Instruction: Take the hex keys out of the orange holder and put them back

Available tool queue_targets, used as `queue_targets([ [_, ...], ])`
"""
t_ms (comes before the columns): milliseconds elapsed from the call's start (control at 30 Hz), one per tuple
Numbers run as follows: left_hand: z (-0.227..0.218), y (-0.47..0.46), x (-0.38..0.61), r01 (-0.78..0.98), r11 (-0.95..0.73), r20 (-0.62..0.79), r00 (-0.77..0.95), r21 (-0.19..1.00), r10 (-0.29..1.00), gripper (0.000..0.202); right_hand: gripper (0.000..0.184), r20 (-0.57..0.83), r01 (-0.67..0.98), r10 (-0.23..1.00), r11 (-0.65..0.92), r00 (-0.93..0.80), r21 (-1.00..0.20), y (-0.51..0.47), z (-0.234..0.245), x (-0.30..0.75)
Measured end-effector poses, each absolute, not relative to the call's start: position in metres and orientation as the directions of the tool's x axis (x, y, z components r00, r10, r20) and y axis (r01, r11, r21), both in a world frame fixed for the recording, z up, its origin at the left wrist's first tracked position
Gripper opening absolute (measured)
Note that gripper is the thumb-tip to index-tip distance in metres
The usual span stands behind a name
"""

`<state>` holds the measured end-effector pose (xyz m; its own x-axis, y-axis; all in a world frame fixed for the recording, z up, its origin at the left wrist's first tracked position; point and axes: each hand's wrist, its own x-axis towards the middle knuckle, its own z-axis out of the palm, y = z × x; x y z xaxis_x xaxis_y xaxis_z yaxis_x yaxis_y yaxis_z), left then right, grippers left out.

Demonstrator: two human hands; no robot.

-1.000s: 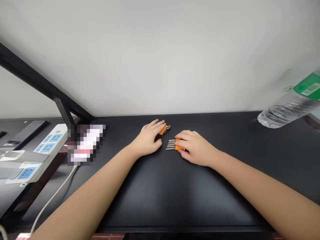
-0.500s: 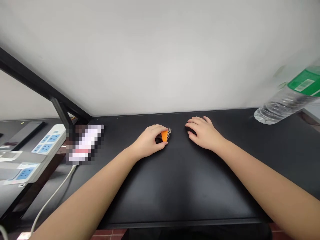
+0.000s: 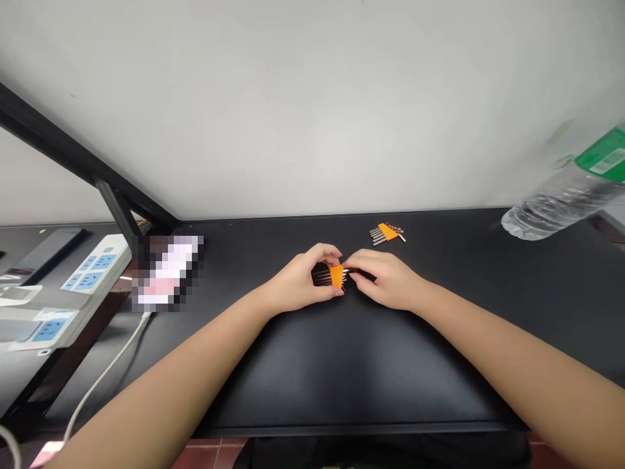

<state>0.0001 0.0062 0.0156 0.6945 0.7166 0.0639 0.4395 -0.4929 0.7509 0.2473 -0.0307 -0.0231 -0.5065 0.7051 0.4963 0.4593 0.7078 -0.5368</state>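
Note:
My left hand [image 3: 300, 286] is closed around a set of hex keys in an orange holder [image 3: 336, 276], held just above the black table [image 3: 342, 365]. My right hand [image 3: 385, 280] pinches the bent ends of the keys sticking out of that holder on its right side. A second orange-holdered hex key set [image 3: 387, 233] lies on the table farther back and to the right, apart from both hands.
A clear plastic water bottle with a green label [image 3: 566, 195] stands at the far right. White power strips with blue sockets [image 3: 73, 286] and a white cable [image 3: 105, 378] sit at the left, beside a black slanted frame bar [image 3: 88, 176]. A white wall rises behind.
My right hand set one hex key set down at the back right, then came back to the set in my left hand. My left hand lifted its set and drew it nearer.

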Motion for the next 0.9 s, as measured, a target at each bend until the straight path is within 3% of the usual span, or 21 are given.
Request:
queue_targets([
  [133, 0.013, 0.005, 0.001, 0.496, -0.501, 0.052, 0.673, 0.709, 0.738, 0.063, 0.024, 0.45, 0.465, 0.748, 0.659, -0.488, -0.591, -0.03, -0.024, 0.245],
  [267, 0.012, 0.004, 0.002, 0.461, -0.476, 0.059, 0.67, 0.749, 0.74, 0.061, 0.02, 0.363, 0.394, 0.831, 0.529, -0.422, -0.752, -0.027, -0.025, 0.246],
  [433, 0.01, 0.005, 0.002, 0.352, -0.42, 0.081, 0.678, 0.837, 0.731, 0.061, 0.019, 0.193, 0.171, 0.898, 0.278, -0.394, -0.945, -0.026, -0.022, 0.248],
  [600, 0.011, 0.007, 0.002, 0.312, -0.373, 0.068, 0.681, 0.874, 0.729, 0.051, 0.022, 0.143, -0.022, 0.893, 0.148, -0.426, -0.989, -0.023, -0.022, 0.252],
  [767, 0.019, 0.007, 0.0, 0.467, -0.476, 0.051, 0.673, 0.745, 0.738, 0.045, 0.019, 0.129, -0.005, 0.924, 0.136, -0.359, -0.991, -0.021, -0.024, 0.251],
  [900, 0.026, 0.012, -0.006, 0.626, -0.575, 0.017, 0.668, 0.527, 0.744, 0.041, 0.014, 0.119, 0.184, 0.973, 0.156, -0.198, -0.97, -0.02, -0.024, 0.256],
])
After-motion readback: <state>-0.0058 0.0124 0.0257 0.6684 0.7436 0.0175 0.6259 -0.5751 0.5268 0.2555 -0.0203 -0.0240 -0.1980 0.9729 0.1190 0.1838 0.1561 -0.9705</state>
